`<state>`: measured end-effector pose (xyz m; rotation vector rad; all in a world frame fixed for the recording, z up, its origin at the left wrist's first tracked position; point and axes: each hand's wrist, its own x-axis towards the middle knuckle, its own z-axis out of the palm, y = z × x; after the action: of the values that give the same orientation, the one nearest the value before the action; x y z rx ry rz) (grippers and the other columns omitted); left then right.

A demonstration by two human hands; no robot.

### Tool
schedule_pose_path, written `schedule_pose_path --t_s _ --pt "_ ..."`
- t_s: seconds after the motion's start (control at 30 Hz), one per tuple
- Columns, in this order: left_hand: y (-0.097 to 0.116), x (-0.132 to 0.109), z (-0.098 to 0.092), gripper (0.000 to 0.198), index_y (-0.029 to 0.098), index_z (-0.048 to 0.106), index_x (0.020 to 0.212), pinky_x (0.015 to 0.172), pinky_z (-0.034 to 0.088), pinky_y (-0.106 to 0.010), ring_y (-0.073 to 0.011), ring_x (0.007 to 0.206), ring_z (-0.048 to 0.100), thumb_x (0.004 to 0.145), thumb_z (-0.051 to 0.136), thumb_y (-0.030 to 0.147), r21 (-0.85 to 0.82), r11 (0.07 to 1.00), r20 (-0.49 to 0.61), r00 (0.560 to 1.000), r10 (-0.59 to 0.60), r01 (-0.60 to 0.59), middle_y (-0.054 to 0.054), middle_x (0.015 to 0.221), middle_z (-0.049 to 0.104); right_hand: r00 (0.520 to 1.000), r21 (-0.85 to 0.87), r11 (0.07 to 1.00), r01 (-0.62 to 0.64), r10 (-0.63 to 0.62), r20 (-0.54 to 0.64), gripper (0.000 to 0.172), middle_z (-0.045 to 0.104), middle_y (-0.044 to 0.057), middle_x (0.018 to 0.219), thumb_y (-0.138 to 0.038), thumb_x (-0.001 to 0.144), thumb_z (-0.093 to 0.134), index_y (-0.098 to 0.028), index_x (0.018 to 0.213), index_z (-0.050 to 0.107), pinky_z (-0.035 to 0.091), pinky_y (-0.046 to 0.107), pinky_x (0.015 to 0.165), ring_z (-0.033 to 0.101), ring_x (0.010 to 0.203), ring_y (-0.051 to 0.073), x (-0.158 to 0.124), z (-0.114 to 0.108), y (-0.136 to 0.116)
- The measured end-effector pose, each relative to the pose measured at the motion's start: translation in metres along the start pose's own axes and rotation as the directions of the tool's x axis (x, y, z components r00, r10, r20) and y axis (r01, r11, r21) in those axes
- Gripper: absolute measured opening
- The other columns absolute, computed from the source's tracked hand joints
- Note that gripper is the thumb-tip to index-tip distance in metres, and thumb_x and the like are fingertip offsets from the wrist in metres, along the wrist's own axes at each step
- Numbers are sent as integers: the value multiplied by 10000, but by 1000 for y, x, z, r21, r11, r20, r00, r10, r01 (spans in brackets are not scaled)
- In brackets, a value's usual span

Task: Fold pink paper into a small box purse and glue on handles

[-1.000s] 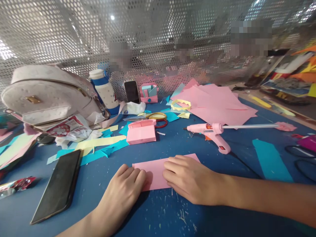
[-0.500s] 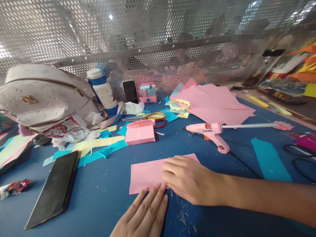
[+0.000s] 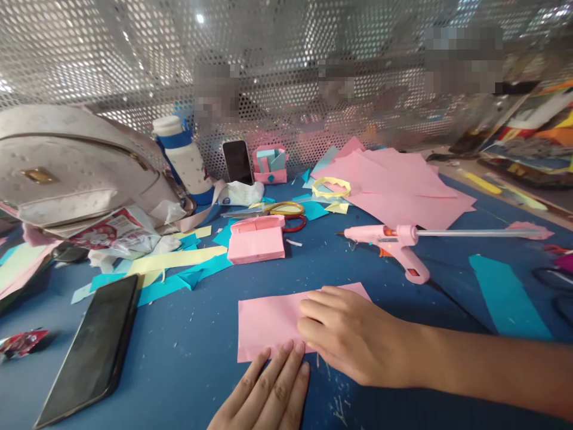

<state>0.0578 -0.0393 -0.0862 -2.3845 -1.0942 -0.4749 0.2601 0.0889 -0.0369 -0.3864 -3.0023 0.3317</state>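
A rectangle of pink paper [image 3: 267, 325] lies flat on the blue table in front of me. My left hand [image 3: 273, 388] rests palm down with fingers stretched out, its fingertips on the paper's near edge. From the right, my right hand [image 3: 344, 334] presses on the paper with curled fingers held together; their tips and the thumb are hidden. Just beyond sits a small folded pink paper box [image 3: 256, 243], with scissors [image 3: 286, 210] behind it. A pink glue gun [image 3: 398, 239] with a long glue stick lies on its side beyond my right hand.
A dark phone [image 3: 92, 352] lies at the left. Behind it are paper scraps [image 3: 174, 260], a backpack [image 3: 76, 161] and a bottle [image 3: 183, 158]. Pink sheets [image 3: 398, 185] and a yellow paper ring [image 3: 331, 187] are at the back. A blue strip [image 3: 510, 298] and the glue gun's cord [image 3: 461, 304] are right.
The view has shifted slightly, so things on the table appear a little displaced. Both hands stay at the near edge of the pink paper, with hardly any movement against it.
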Motion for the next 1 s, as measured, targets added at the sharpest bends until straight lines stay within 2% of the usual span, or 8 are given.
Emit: schedule_pose_path --t_s 0.3,0.37,0.43,0.5,0.63,0.73,0.87,1.0 --pt "2 -34 -8 541 35 316 1471 1120 336 -395 -243 1087 672 935 245 53 273 954 125 978 -164 125 -119 1163 711 1000 -74 997 22 -22 2 76 570 32 850 -179 903 470 -182 850 524 312 324 681 456 757 186 0 -1 -2" --pt "-8 -37 -15 582 18 304 1472 1050 398 -380 -251 1052 686 892 308 60 299 954 168 982 -82 29 -121 1136 724 1000 -97 995 30 -30 6 75 583 35 843 -170 898 478 -177 856 540 318 324 673 471 752 186 0 -2 -4" --pt "-20 -31 -25 502 17 470 1371 976 441 -358 -250 958 713 904 351 158 265 953 194 976 99 -149 -130 1049 751 999 -128 991 34 -33 10 82 598 41 845 -165 897 479 -172 861 553 325 324 662 488 747 187 0 -4 -6" --pt "-29 -16 -37 467 20 613 1194 917 472 -385 -271 902 716 949 359 324 200 963 204 969 139 -180 -167 983 754 999 -161 986 37 -35 15 90 613 54 864 -169 901 481 -165 870 566 339 325 661 512 767 195 0 -7 -7" --pt "-35 26 -53 334 88 674 986 748 502 -419 -235 629 651 954 470 351 106 993 225 972 -69 46 -82 704 690 998 -156 987 49 -44 37 135 639 69 898 -214 945 481 -144 900 587 373 316 674 550 812 202 -3 -14 -7" --pt "-35 49 -49 214 153 646 877 644 462 -353 -246 728 619 924 539 333 -131 973 323 936 -137 188 -71 815 661 998 -97 993 67 -67 9 196 652 58 910 -266 990 453 -140 947 598 385 303 683 559 812 185 -3 -19 -9" --pt "-42 60 -38 252 166 601 818 588 392 -241 -147 658 540 923 541 388 -537 709 483 856 -186 457 -14 774 619 999 37 999 28 -26 -37 206 654 30 866 -303 979 499 -159 886 613 388 280 696 573 794 168 -2 -33 -18" --pt "-54 62 -45 272 159 582 735 579 329 -212 -109 628 444 919 538 355 -737 428 530 840 -113 522 27 676 533 986 280 949 -147 162 -31 162 678 8 865 -308 936 556 -184 890 648 383 262 677 598 777 161 -12 -57 -23"
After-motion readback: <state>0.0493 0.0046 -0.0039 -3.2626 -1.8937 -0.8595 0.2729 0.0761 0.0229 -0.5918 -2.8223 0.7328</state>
